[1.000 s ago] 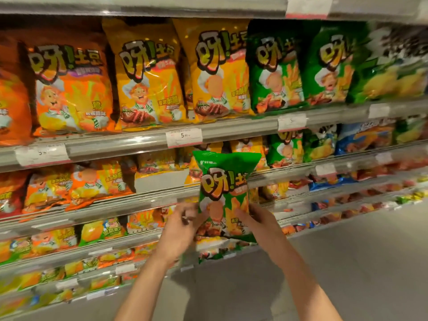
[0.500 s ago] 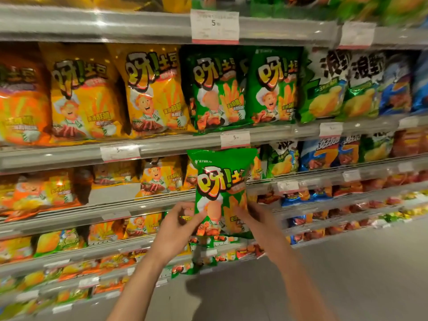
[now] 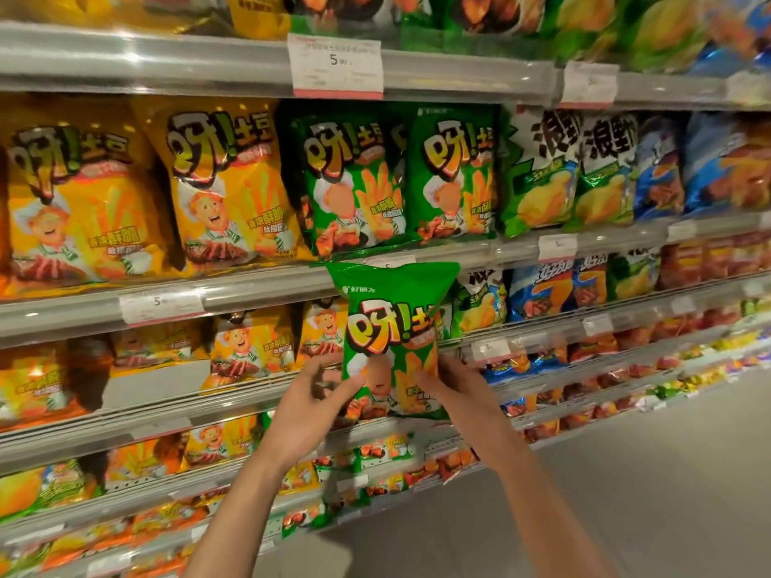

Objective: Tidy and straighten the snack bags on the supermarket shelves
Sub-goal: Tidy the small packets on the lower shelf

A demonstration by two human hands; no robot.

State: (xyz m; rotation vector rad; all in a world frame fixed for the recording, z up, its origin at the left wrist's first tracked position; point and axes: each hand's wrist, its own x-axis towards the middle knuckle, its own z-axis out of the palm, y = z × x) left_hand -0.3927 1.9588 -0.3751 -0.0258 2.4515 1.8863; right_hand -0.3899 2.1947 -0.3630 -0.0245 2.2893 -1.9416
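Green foil fills the middle of my view: a green snack bag [image 3: 392, 335] is held upright in front of the shelves, its printed face toward me and its top edge just below the rail of the shelf [image 3: 258, 292] that carries the matching green bags [image 3: 354, 181]. My left hand [image 3: 311, 404] pinches its lower left side, thumb on the front and fingers curled behind; my right hand [image 3: 457, 387] grips the lower right side the same way, thumb lying across the print. I judge that both hands sit low on the bag so that the top stays free to go in first and the face stays readable while I line it up.

The bag hangs clear of every shelf, touching none of the stock. Directly above it stand two green bags of the same design, side by side and leaning slightly, between the yellow bags [image 3: 225, 189] on the left and the white-and-green crisp bags [image 3: 542, 173] on the right. That grouping by colour suggests this bag belongs with its green fellows above, not on the lower shelf of yellow bags [image 3: 250, 344] behind it.

Lifting it over the rail would call for care, as the soft bag may buckle or nudge the leaning pair.
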